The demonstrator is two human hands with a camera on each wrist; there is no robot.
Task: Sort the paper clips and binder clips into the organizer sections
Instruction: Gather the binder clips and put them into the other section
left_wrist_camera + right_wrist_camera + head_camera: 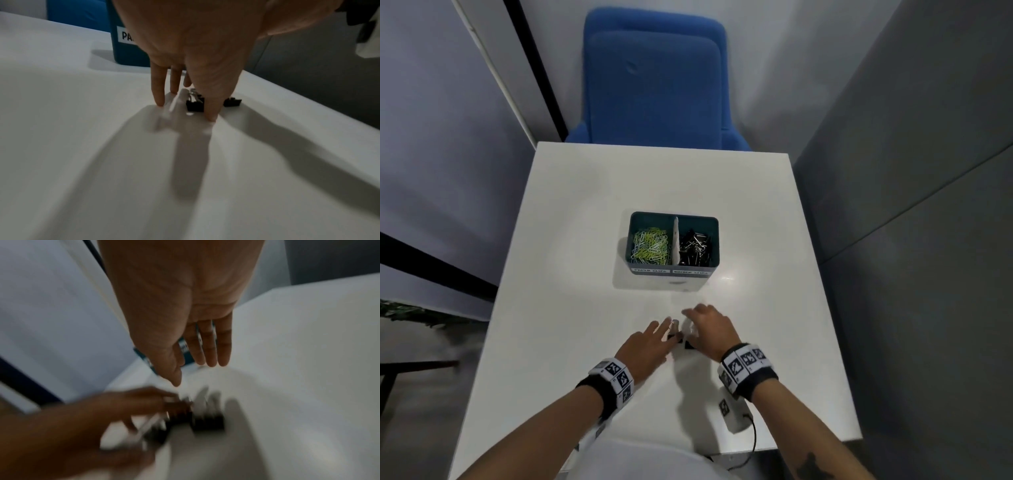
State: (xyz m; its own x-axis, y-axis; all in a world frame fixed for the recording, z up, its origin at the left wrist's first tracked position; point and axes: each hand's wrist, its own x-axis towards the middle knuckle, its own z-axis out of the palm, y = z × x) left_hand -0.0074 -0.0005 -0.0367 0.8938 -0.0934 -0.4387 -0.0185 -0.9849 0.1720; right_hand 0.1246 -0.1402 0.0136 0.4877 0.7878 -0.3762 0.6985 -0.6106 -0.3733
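Reaching with relaxed, empty fingers, left hand (645, 349) and right hand (711, 329) close on the last binder clips (195, 104) (organizer (674, 270) nearly sorted); pinching comes next

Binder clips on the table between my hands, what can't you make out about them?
- Count: head view, both hands cover the binder clips.
- Grip: right wrist view, motion blur smears the clips.
- Left wrist view: fingers hide part of one clip.
- Organizer labels: too small.
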